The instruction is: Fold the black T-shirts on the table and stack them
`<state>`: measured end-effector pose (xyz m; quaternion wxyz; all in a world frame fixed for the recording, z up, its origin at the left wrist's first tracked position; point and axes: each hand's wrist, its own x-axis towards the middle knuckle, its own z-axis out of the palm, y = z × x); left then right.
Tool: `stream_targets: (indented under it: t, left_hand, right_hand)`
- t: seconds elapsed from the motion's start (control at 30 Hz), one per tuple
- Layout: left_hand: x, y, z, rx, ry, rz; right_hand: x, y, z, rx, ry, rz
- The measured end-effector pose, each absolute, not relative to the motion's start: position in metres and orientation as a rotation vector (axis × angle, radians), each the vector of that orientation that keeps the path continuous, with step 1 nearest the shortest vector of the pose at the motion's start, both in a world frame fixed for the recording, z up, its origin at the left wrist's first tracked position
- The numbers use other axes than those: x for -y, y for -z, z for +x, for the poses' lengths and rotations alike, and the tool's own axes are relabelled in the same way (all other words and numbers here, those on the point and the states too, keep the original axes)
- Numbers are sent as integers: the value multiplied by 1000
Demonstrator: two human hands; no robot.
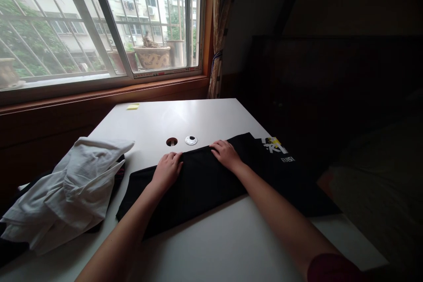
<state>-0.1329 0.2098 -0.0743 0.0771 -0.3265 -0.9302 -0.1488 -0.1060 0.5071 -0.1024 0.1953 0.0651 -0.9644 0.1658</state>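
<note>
A black garment (205, 185) lies folded into a long strip across the white table, slanting up to the right. Toward its right end is dark cloth with a white and yellow print (274, 145); whether both belong to one piece is hard to tell in the gloom. My left hand (168, 168) rests on the garment near its far edge, fingers lying over the cloth. Farther right, my right hand (225, 154) lies on the same far edge, its fingers stretched out and slightly apart. Neither hand lifts the fabric.
A rumpled pile of white cloth (72, 189) over darker cloth sits at the table's left. Behind the garment are a round cable hole (172, 142) and its loose cover (191, 140). A yellow note (132, 106) lies at the far left corner. Another person's clothing (376, 185) shows dimly at right.
</note>
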Motion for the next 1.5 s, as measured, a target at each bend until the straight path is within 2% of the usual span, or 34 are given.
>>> stream_targets:
  t: [0.47,1.1,1.5]
  left_hand:
    - [-248,78,-169,2769,596,-946]
    - [-252,77,-161,2806,410,-907]
    - [-254,84,-163,2850,348,-652]
  right_hand:
    - [-496,100,-142,2723,-566,320]
    - [-486,100,-135,2738,-328,286]
    - [-484,103,-137,2751,-152,34]
